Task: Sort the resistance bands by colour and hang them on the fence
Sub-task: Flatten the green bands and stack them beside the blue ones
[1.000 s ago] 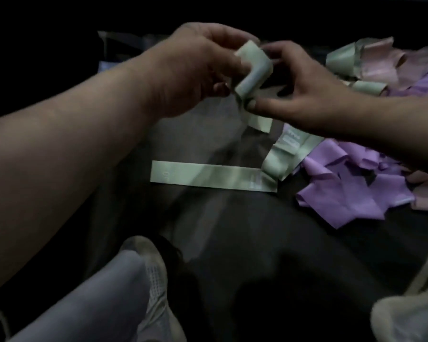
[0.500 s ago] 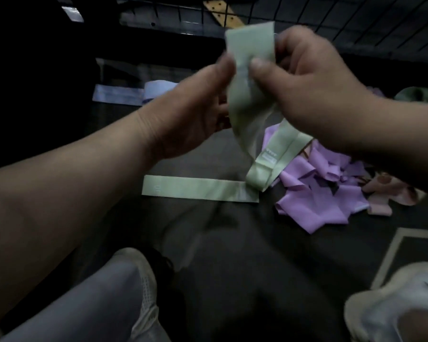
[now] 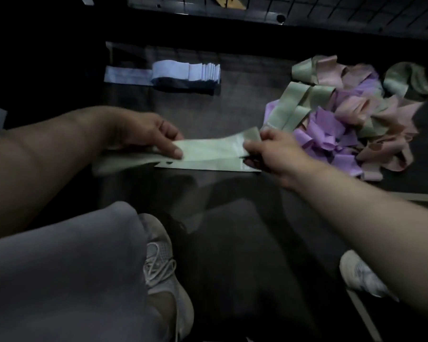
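A pale green resistance band (image 3: 213, 150) is stretched flat between both hands, low over another green band (image 3: 208, 166) lying on the dark floor. My left hand (image 3: 148, 134) pinches its left part and my right hand (image 3: 269, 154) grips its right end. A mixed heap of purple, pink and green bands (image 3: 344, 119) lies to the right. Farther back, a neat row of light blue bands (image 3: 183, 72) rests on the floor. The wire fence (image 3: 331, 11) runs along the top edge of the view.
My knee in grey trousers (image 3: 59, 267) and a white shoe (image 3: 163, 267) fill the lower left; a second white shoe (image 3: 361, 275) is at the lower right. A wooden piece (image 3: 229, 2) lies by the fence.
The green band was held up upright in front of me; both hands have now brought it down and pulled it out flat over the band on the floor.
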The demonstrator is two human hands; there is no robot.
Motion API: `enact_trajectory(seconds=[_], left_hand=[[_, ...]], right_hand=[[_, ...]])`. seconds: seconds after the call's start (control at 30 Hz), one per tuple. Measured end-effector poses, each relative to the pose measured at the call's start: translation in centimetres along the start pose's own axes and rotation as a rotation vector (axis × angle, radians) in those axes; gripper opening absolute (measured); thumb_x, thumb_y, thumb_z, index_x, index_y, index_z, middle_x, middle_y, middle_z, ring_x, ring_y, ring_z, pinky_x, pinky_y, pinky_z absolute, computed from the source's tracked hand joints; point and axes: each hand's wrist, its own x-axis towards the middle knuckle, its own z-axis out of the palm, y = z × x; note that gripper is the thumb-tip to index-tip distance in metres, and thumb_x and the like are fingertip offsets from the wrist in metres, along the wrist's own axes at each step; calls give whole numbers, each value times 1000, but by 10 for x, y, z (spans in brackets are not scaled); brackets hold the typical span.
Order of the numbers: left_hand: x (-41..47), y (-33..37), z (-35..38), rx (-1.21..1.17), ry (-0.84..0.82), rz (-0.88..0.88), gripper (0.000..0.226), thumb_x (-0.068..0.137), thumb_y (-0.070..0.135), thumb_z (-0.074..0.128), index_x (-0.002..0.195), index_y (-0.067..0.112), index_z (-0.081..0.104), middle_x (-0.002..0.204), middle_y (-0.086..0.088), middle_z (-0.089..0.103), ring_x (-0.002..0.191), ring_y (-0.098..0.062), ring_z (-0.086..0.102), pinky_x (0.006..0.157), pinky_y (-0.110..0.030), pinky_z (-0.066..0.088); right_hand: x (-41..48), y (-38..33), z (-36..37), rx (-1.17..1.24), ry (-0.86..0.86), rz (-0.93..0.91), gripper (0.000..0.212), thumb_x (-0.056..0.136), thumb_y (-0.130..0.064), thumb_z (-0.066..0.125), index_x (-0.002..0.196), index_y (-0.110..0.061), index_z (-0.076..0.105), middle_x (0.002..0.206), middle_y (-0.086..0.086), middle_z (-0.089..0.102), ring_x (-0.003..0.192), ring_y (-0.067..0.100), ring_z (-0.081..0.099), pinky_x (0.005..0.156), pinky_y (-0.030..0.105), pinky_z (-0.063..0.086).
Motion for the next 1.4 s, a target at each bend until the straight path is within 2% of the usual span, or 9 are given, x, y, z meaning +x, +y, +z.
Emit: enact_trajectory(seconds=[0.1,0.27,0.33,0.43,0.6,0.77,1.1,1.3,1.4], left_hand=[[6,-26,-4,69,34,-191,62,40,42,97,91,13,77,94,-18,70,75,-27,62,64,-29,52],[30,-48,-10,179,303,-262,23,76,17,83,96,21,74,103,-10,73,87,-24,67,85,-42,56],[40,-52,-11,159,385,-231,22,76,16,84,93,25,73,102,-7,72,86,-21,66,86,-40,55],[50,-51,-10,99,463,-179,21,78,13,83,93,24,73,93,-5,73,75,-16,65,67,-26,53],[70,-51,-2,146,582,-126,21,84,15,78,104,19,73,83,0,68,65,-10,59,51,-17,44],[79,-57,6,424,635,-100,24,87,23,73,111,20,70,103,-4,70,90,-20,65,79,-27,51],[72,-64,22,934,635,-148,52,87,39,68,132,23,48,128,-10,43,118,-33,50,89,-40,46],[77,-66,24,1040,613,-113,63,84,42,68,139,28,41,128,-10,44,118,-33,48,94,-40,40],[79,-66,23,913,652,-94,50,87,32,66,133,26,48,126,-11,47,118,-36,49,98,-42,41]], right_hand=[[20,38,4,-210,62,-4,11,89,-5,69,85,-12,62,85,10,66,74,23,63,75,42,56],[49,69,-1,-447,134,-36,19,91,-12,66,76,-17,55,81,8,64,80,24,61,78,37,51],[57,73,-7,-503,183,-41,6,92,-14,66,87,-15,61,90,9,68,89,27,64,88,37,53],[62,72,-14,-609,236,-63,20,93,-17,64,111,-8,64,107,10,68,100,25,62,91,28,47],[64,72,-14,-710,230,-149,23,94,-17,60,115,-11,66,113,10,69,107,27,62,93,28,46],[65,79,-9,-800,208,-164,26,94,-22,54,116,-16,66,118,13,62,108,32,59,97,38,48],[60,87,-12,-1198,226,-180,74,93,-29,59,155,-25,19,141,13,35,126,35,36,105,43,31],[64,82,-20,-1318,97,-318,73,91,-30,63,154,-23,25,158,7,21,139,32,26,111,43,25],[70,76,-24,-1364,61,-345,67,93,-27,61,152,-20,30,153,7,31,136,32,30,108,42,26]])
